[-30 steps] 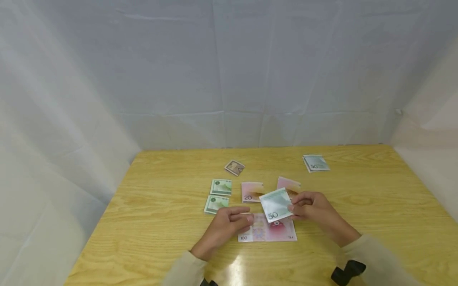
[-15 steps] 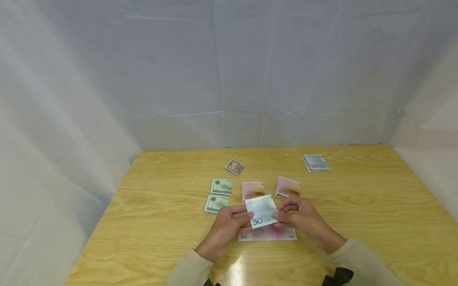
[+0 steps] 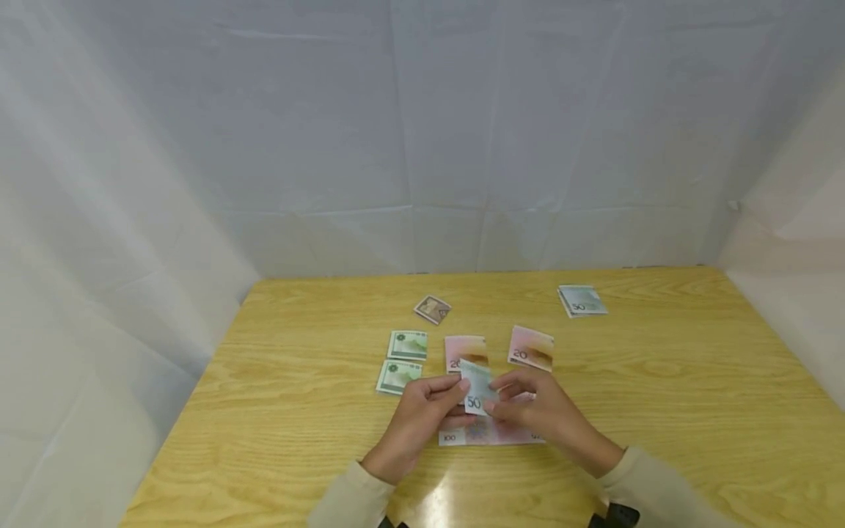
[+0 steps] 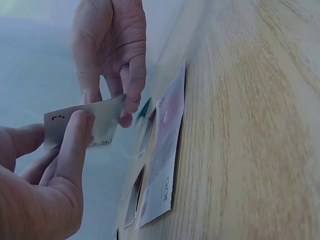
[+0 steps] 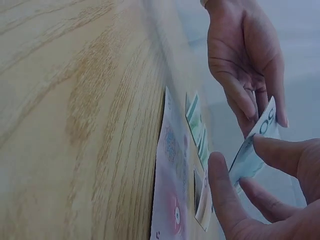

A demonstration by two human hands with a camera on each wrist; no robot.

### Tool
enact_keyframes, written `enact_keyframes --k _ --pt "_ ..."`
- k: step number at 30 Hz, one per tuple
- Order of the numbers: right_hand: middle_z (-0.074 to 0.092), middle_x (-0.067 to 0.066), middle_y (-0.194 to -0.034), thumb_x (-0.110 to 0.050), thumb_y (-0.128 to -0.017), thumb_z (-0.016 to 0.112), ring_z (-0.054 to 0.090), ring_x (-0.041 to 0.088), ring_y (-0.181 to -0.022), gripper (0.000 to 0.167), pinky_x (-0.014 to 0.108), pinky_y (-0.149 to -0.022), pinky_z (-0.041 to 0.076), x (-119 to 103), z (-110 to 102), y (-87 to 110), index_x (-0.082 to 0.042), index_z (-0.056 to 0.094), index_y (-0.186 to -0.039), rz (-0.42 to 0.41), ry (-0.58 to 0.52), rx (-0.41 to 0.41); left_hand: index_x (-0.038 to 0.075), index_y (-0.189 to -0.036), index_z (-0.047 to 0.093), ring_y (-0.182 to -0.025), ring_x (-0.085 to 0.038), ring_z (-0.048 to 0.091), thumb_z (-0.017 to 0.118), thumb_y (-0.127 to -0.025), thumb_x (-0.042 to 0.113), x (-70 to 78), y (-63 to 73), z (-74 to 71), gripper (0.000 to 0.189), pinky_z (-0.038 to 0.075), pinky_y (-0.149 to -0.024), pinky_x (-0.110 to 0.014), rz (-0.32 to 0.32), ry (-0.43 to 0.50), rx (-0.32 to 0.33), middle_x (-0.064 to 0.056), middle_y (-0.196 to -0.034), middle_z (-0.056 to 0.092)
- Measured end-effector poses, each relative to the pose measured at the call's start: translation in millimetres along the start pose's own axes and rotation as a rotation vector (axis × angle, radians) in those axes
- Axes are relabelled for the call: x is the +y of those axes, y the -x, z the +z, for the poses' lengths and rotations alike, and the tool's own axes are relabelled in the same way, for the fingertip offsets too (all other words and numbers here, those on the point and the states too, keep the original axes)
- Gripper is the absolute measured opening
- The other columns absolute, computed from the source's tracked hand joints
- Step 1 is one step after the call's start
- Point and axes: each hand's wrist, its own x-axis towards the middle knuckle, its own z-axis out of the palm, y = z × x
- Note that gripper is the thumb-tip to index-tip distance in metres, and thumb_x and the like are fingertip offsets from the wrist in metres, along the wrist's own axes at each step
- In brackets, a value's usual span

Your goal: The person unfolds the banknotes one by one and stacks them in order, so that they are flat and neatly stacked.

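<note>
A folded green 50 banknote (image 3: 477,389) is held between my two hands, above the table. My left hand (image 3: 422,411) pinches its left edge, thumb on top. My right hand (image 3: 531,407) pinches the opposite edge with thumb and fingers. In the left wrist view the folded banknote (image 4: 85,122) is tilted, and the right hand (image 4: 112,50) reaches it from above. The right wrist view shows the figure 50 on the banknote (image 5: 267,127) beside the right thumb. Under the hands an unfolded pink 100 banknote (image 3: 491,433) lies flat, partly covered by them.
Two folded 20 banknotes lie behind the hands, the left one (image 3: 465,348) partly hidden, the right one (image 3: 532,347) whole. Two folded green banknotes (image 3: 408,345) lie to the left. Farther back are a brown folded banknote (image 3: 433,309) and several stacked folded 50 banknotes (image 3: 583,301).
My right hand has brought the folded 50 banknote leftward, and my left hand has taken hold of its left edge. The banknote now looks narrower and turned. The other banknotes lie unmoved.
</note>
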Motion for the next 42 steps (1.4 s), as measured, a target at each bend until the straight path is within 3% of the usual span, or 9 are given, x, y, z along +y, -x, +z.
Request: enact_keyframes --k 3,9,16,23,28,34,38,42 --pt "0.069 0.015 -0.114 -0.021 -0.086 0.081 0.064 0.026 -0.101 0.042 0.034 -0.075 0.061 -1.7 1.8 1.9 0.003 0.068 -0.119 -0.032 -0.002 -0.034 -0.015 -0.133 0.055 -0.091 -0.024 0.074 0.064 -0.102 0.015 0.5 -0.1 0.3 0.043 0.062 -0.086 -0.035 0.001 -0.006 -0.008 -0.031 -0.117 0.067" --pt "0.064 0.021 -0.127 -0.026 -0.091 0.078 0.064 0.033 -0.110 0.053 0.042 -0.079 0.065 -6.3 4.7 4.9 0.005 0.061 -0.130 -0.013 -0.082 -0.122 -0.011 -0.131 0.060 -0.090 -0.020 0.074 0.067 -0.100 0.017 1.8 0.4 2.1 0.042 0.062 -0.086 -0.034 0.006 -0.030 -0.002 -0.029 -0.117 0.068" --pt "0.064 0.018 -0.130 -0.034 -0.092 0.077 0.063 0.034 -0.116 0.052 0.040 -0.086 0.062 -12.1 5.4 6.4 0.001 0.066 -0.129 -0.038 0.018 -0.102 -0.012 -0.132 0.058 -0.091 -0.022 0.074 0.071 -0.097 0.016 1.5 0.3 5.4 0.047 0.062 -0.085 -0.032 0.018 -0.024 0.031 -0.029 -0.120 0.067" --pt "0.065 0.017 -0.131 -0.035 -0.094 0.074 0.062 0.036 -0.119 0.049 0.043 -0.090 0.061 -14.9 6.9 6.1 0.000 0.068 -0.128 -0.092 0.046 -0.148 -0.012 -0.127 0.062 -0.093 -0.025 0.074 0.074 -0.095 0.014 1.5 0.7 5.9 0.044 0.063 -0.084 -0.033 0.026 -0.024 0.041 -0.027 -0.115 0.070" --pt "0.068 0.015 -0.128 -0.031 -0.095 0.073 0.064 0.031 -0.118 0.046 0.044 -0.096 0.059 -16.0 8.3 6.3 0.001 0.067 -0.128 -0.122 0.013 -0.163 -0.010 -0.125 0.065 -0.094 -0.026 0.074 0.074 -0.094 0.012 1.4 1.4 5.0 0.039 0.063 -0.084 -0.033 0.034 -0.011 0.028 -0.026 -0.114 0.071" --pt "0.068 0.015 -0.126 -0.026 -0.093 0.075 0.066 0.028 -0.112 0.047 0.039 -0.092 0.060 -19.7 6.1 9.1 0.004 0.066 -0.128 -0.062 -0.030 -0.140 -0.009 -0.124 0.066 -0.094 -0.024 0.074 0.072 -0.095 0.010 0.7 1.0 3.4 0.035 0.063 -0.083 -0.031 0.028 -0.025 0.024 -0.024 -0.113 0.071" --pt "0.068 0.021 -0.123 -0.012 -0.092 0.072 0.068 0.030 -0.106 0.046 0.037 -0.088 0.062 -21.9 2.8 9.6 0.011 0.061 -0.130 -0.024 -0.077 -0.132 -0.008 -0.124 0.066 -0.094 -0.026 0.074 0.068 -0.097 0.007 0.6 0.8 2.0 0.031 0.063 -0.082 -0.032 0.032 -0.070 0.038 -0.024 -0.112 0.072" --pt "0.069 0.021 -0.116 0.003 -0.088 0.064 0.067 0.030 -0.104 0.048 0.037 -0.085 0.062 -22.5 0.0 9.3 0.015 0.055 -0.134 -0.019 -0.054 -0.094 -0.010 -0.125 0.063 -0.090 -0.025 0.074 0.067 -0.097 0.006 0.4 1.9 0.8 0.032 0.064 -0.080 -0.032 0.037 -0.108 0.069 -0.024 -0.109 0.072"
